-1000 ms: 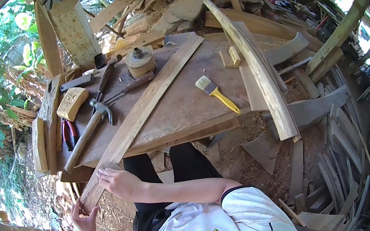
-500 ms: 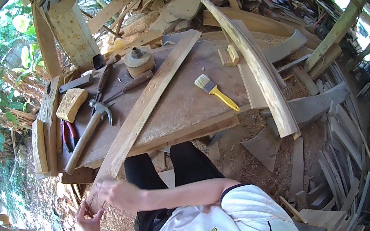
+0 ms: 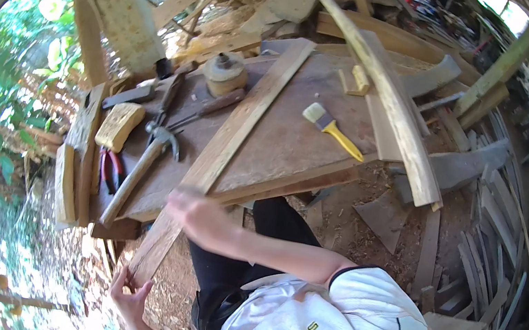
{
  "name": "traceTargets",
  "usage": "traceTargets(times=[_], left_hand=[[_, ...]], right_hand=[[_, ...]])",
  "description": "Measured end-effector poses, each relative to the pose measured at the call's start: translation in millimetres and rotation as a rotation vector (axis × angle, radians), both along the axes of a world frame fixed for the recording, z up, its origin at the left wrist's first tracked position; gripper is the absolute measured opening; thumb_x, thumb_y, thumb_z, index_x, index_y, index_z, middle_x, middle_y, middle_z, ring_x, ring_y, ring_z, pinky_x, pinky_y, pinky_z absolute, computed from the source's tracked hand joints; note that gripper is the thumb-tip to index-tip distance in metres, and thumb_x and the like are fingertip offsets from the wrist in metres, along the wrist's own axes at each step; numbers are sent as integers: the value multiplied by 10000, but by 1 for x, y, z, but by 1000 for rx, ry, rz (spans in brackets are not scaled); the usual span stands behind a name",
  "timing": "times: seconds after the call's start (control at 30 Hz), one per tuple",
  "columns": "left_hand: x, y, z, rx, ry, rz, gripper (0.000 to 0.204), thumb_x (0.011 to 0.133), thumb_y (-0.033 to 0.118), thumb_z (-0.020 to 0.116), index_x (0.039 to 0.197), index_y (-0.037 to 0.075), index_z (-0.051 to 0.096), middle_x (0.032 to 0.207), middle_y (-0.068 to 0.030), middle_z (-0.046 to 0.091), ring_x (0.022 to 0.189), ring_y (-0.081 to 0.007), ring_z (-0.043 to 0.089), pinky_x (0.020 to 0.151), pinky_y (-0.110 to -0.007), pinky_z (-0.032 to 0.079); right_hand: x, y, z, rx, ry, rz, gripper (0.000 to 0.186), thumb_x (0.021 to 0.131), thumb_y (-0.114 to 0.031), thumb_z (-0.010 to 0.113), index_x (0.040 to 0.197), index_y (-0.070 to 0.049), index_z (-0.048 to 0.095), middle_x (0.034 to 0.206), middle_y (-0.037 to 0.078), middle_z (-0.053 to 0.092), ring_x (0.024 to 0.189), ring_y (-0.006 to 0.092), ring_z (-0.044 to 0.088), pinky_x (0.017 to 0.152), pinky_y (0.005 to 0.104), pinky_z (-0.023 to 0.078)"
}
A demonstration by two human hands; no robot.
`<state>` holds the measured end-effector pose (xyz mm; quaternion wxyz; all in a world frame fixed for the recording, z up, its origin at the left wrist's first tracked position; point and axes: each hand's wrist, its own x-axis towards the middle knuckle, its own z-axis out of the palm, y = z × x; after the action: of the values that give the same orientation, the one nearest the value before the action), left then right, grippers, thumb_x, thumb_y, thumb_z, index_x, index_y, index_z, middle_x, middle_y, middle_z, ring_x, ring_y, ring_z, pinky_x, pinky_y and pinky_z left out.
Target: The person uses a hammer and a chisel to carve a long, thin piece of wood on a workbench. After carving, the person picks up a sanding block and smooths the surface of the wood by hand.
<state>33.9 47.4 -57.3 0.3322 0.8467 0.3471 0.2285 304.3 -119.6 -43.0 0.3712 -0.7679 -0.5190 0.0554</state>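
A long, narrow wooden plank (image 3: 250, 110) lies across the worktable, its near end jutting past the table edge toward me. At that near end, my left hand (image 3: 129, 296) grips the plank between thumb and fingers. My right hand (image 3: 194, 217) is on or just over the plank where it crosses the table's edge. Motion smears its fingers, so I cannot see whether anything is in them. Left of the plank lie a claw hammer (image 3: 137, 175), pliers with red handles (image 3: 111, 171) and a pale wood block (image 3: 120, 126). To its right rests a paintbrush with a yellow handle (image 3: 344, 140).
The brown worktable (image 3: 281, 147) also carries a round container (image 3: 225, 74) and a small notched wood piece (image 3: 360, 81). A long curved timber (image 3: 386, 105) slants over its right side. Scrap boards (image 3: 490, 238) line the right, and more wood (image 3: 292, 2) is piled behind.
My right hand has moved up along the plank, away from my left hand, toward the table edge. My left hand still holds the near end. The whole view has shifted slightly.
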Motion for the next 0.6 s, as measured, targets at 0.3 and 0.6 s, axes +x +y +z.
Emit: traceTargets(times=[0.3, 0.6], left_hand=[[5, -4, 17, 100, 44, -51, 741, 540, 142, 966, 1180, -114, 691, 867, -72, 661, 681, -145, 510, 622, -276, 453], [9, -3, 26, -5, 126, -63, 747, 537, 172, 974, 1186, -75, 697, 929, -59, 669, 768, -163, 560, 721, -313, 495]], right_hand=[[-31, -8, 10, 27, -175, 69, 349, 908, -75, 591, 1236, 22, 656, 1306, 194, 666, 1262, 287, 628, 1080, 373, 501], [29, -29, -3, 138, -336, -271, 253, 943, -85, 620, 1163, 24, 680, 1210, 209, 704, 1173, 301, 675, 952, 405, 578]])
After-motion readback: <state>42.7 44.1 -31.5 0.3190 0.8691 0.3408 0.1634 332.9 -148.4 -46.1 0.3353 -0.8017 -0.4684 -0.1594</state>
